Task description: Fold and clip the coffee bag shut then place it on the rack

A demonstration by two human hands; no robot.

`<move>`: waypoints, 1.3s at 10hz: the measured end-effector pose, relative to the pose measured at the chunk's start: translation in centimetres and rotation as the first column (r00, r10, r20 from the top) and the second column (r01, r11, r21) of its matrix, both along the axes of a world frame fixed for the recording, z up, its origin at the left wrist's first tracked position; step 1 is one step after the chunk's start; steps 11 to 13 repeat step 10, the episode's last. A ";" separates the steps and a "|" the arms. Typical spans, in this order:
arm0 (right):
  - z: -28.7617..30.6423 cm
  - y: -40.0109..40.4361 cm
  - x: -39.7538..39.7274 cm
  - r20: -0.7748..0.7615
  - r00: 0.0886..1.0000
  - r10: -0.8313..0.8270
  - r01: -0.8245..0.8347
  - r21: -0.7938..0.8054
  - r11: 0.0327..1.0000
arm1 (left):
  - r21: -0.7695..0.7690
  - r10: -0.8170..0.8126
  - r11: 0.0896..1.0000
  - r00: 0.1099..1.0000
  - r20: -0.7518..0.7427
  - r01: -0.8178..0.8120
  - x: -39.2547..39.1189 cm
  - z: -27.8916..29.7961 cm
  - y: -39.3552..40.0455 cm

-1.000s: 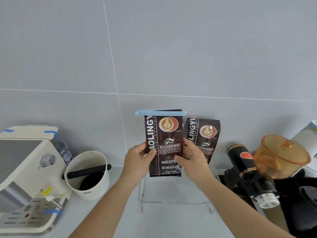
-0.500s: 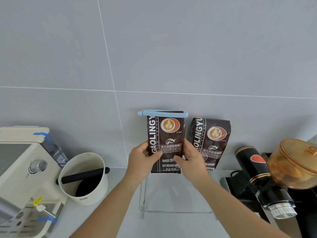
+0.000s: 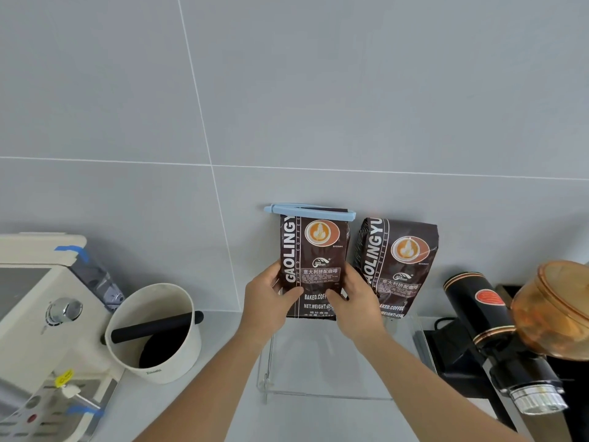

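A dark brown coffee bag (image 3: 314,256) stands upright against the grey wall, its folded top held by a light blue clip (image 3: 309,212). My left hand (image 3: 271,301) grips its lower left side and my right hand (image 3: 353,301) grips its lower right side. The bag's bottom edge sits at the back of a clear acrylic rack (image 3: 271,378). A second, unclipped coffee bag (image 3: 396,266) leans on the rack just to the right.
A cream espresso machine (image 3: 35,330) fills the left. A white knock box (image 3: 159,333) with a black bar stands beside it. A black grinder (image 3: 497,339) with an amber hopper lid (image 3: 557,307) is at the right.
Both hands have carried the clipped bag back toward the wall and slightly lower, onto the rack beside the second bag. The camera has shifted a little to the right.
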State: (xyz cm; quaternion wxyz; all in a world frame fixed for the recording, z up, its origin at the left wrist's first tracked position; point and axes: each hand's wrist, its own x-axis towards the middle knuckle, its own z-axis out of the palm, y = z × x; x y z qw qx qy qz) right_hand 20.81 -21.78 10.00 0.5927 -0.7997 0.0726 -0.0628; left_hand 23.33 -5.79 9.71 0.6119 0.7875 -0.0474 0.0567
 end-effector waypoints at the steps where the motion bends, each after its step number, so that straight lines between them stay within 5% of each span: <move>1: 0.0 0.2 -0.3 0.002 1.000 -0.002 0.002 -0.050 0.999 | 0.012 0.018 1.000 1.000 0.012 -0.018 -0.2 -0.2 -0.2; 3: 0.1 0.3 -0.7 0.007 1.000 -0.006 0.007 -0.081 0.997 | 0.038 0.025 0.999 0.999 0.021 -0.026 -0.4 -0.1 -0.2; 8: 1.5 -0.1 -2.3 -0.027 1.000 0.001 0.002 0.135 0.991 | 0.103 0.070 0.993 0.994 -0.082 -0.062 -1.8 1.0 0.2; 10: 4.5 -0.4 -4.3 -0.121 0.993 0.004 0.047 0.414 0.909 | -0.115 0.099 0.985 0.968 -0.233 -0.128 -3.6 2.2 1.4; 13: 4.5 -0.4 -4.3 -0.121 0.993 0.004 0.047 0.414 0.909 | -0.115 0.099 0.985 0.968 -0.233 -0.128 -3.6 2.2 1.4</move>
